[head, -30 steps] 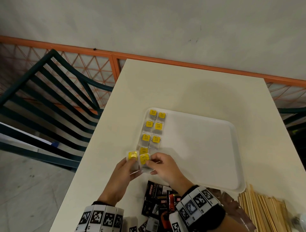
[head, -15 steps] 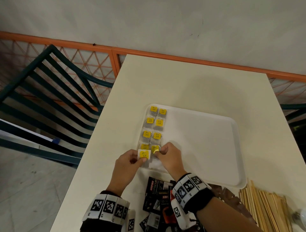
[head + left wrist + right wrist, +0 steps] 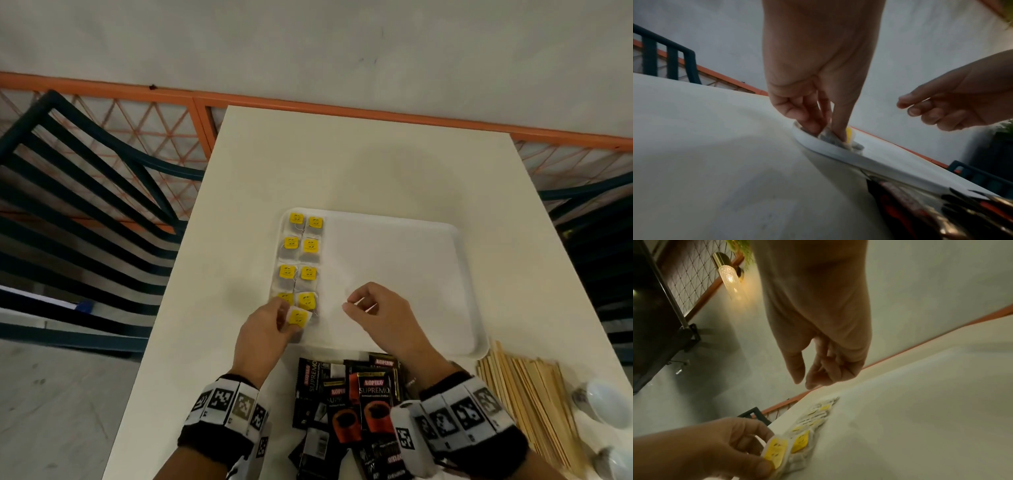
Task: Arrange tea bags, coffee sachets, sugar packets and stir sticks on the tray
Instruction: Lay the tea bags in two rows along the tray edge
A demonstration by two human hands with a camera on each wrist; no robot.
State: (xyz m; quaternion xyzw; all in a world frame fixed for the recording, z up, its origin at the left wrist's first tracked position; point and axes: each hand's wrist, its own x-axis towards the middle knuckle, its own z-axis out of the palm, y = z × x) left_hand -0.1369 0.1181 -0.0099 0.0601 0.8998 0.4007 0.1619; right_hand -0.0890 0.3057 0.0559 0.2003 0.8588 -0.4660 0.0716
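A white tray [image 3: 394, 274] lies mid-table. Several tea bags [image 3: 301, 246] with yellow tags sit in two columns along its left side. At the tray's near left corner my left hand [image 3: 286, 318] pinches one more tea bag [image 3: 298, 317] by its edge, its yellow tag up; the left wrist view shows these fingers [image 3: 828, 134] pressing it down at the tray rim [image 3: 830, 151]. My right hand [image 3: 356, 303] hovers over the bare tray floor, fingers loosely curled and holding nothing [image 3: 803, 384]. Black coffee sachets [image 3: 359, 394] are heaped in front of the tray. Wooden stir sticks [image 3: 524, 394] lie at the near right.
The table [image 3: 359, 164] backs onto an orange railing [image 3: 342, 109] and a grey wall. Dark green chairs [image 3: 85, 205] stand at left and right. Two white rounded objects [image 3: 603, 401] sit beyond the stir sticks at the table's right edge.
My right hand let go of the tea bag it set in the right column and drew back to the right. The left hand kept its tea bag at the tray's near left corner.
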